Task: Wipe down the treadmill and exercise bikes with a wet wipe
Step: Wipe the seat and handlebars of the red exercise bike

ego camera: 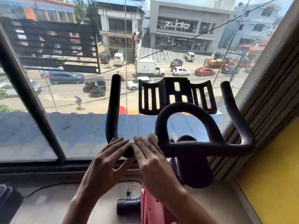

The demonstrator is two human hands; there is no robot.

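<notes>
Where the blurred pale wet wipe (152, 136) lay on the left of the exercise bike's black handlebar (202, 148), the right hand (150, 160) pressed it with straight fingers; the left hand (106, 159) rested flat beside, fingers extended, before the window (72, 94).

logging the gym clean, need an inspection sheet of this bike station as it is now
surface: black bike handlebar, device holder mounted above it
job's things: white wet wipe pressed on the handlebar's left part; red bike frame below
clutter: dark object at lower left, unclear
grippers: left hand and right hand lie flat over the bar, wipe under the right hand
cables: thin black cable on floor under window
surroundings: window onto busy street; yellow wall at right
</notes>
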